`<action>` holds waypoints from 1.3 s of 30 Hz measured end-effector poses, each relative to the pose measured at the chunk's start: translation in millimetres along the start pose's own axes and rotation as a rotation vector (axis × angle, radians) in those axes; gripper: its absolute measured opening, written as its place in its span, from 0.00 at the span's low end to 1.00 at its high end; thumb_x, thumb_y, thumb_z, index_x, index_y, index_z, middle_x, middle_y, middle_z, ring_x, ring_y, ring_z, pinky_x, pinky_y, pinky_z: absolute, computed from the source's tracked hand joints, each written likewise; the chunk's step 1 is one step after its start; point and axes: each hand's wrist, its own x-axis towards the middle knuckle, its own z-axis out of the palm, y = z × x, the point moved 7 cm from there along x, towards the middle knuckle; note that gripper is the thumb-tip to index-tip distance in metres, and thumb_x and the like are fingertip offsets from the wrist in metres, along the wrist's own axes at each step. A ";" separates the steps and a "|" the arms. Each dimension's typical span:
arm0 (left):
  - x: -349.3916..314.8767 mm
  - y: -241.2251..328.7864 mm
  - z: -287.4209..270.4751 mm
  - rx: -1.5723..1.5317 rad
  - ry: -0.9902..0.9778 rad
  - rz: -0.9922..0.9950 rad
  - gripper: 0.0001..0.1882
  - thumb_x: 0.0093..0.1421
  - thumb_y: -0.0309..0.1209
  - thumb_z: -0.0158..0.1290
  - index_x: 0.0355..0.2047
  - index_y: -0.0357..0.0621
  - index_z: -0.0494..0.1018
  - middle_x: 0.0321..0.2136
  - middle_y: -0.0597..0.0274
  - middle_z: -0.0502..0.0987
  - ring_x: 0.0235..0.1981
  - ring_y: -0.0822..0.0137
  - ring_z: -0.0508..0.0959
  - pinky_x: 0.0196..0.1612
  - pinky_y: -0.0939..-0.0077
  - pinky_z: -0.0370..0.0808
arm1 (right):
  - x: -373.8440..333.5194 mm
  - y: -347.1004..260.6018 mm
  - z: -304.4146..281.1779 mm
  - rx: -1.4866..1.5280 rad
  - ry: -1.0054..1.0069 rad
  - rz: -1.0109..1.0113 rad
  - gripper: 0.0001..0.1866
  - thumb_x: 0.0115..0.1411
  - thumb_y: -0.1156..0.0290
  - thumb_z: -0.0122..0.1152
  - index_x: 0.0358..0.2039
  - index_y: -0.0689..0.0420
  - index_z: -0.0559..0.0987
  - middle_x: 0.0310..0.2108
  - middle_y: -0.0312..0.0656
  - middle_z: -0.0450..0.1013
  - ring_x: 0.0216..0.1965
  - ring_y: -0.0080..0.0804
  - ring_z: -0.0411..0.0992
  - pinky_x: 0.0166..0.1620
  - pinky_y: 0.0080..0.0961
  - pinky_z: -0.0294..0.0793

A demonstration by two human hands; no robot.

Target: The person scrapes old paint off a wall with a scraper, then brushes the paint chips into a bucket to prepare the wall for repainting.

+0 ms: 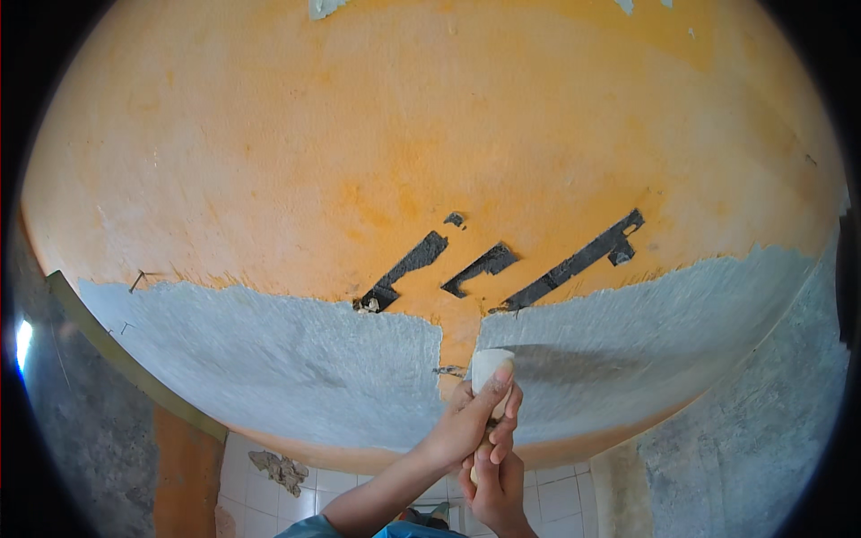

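A scraper with a pale, flat blade stands against the lower part of the wall, its blade pointing up. My left hand is closed round it just under the blade, thumb laid along the blade's face. Lower down, my right hand wraps the light-coloured handle, most of which the fingers hide. Right above the blade runs a narrow strip of orange paint, with bare grey wall on both sides. Whether the blade's edge touches the wall, I cannot tell.
Orange paint covers the upper wall, with several black strips stuck on it. A bent nail juts out at the left. Crumpled peeled paint lies on the white tiled floor. Grey walls flank both sides.
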 end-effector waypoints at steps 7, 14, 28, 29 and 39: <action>-1.8 -4.1 -3.0 -0.009 -0.001 -0.051 0.25 0.67 0.53 0.38 0.24 0.44 0.63 0.10 0.65 0.62 0.07 0.74 0.64 0.11 0.84 0.60 | -1.2 -8.2 12.5 -0.009 -0.089 -0.028 0.19 0.68 0.57 0.41 0.29 0.60 0.66 0.13 0.35 0.61 0.09 0.19 0.57 0.13 0.16 0.53; -1.7 12.8 4.3 0.061 -0.005 -0.014 0.25 0.67 0.52 0.38 0.24 0.43 0.62 0.09 0.66 0.60 0.06 0.73 0.64 0.10 0.81 0.62 | 2.5 -19.1 16.6 -0.022 -0.121 -0.049 0.19 0.68 0.57 0.39 0.28 0.61 0.66 0.12 0.36 0.62 0.09 0.18 0.57 0.13 0.16 0.53; -3.4 21.4 7.4 0.016 -0.086 0.088 0.26 0.67 0.54 0.38 0.24 0.44 0.62 0.09 0.67 0.61 0.06 0.73 0.64 0.10 0.83 0.60 | 1.8 -24.5 18.9 -0.052 -0.144 -0.074 0.20 0.67 0.57 0.41 0.29 0.62 0.66 0.12 0.38 0.63 0.08 0.19 0.57 0.12 0.16 0.53; -3.1 20.2 8.1 -0.012 -0.088 0.070 0.25 0.67 0.52 0.37 0.24 0.44 0.62 0.09 0.67 0.60 0.06 0.73 0.64 0.10 0.82 0.61 | 1.2 -25.1 19.2 -0.067 -0.153 -0.092 0.20 0.68 0.56 0.40 0.29 0.62 0.66 0.11 0.37 0.62 0.08 0.19 0.57 0.12 0.16 0.53; -1.1 23.3 11.4 0.022 -0.114 0.080 0.25 0.68 0.51 0.35 0.23 0.45 0.62 0.08 0.68 0.59 0.05 0.73 0.63 0.10 0.82 0.62 | 3.7 -25.3 16.5 -0.041 -0.111 -0.074 0.18 0.69 0.58 0.38 0.32 0.61 0.65 0.14 0.37 0.62 0.09 0.18 0.57 0.12 0.15 0.54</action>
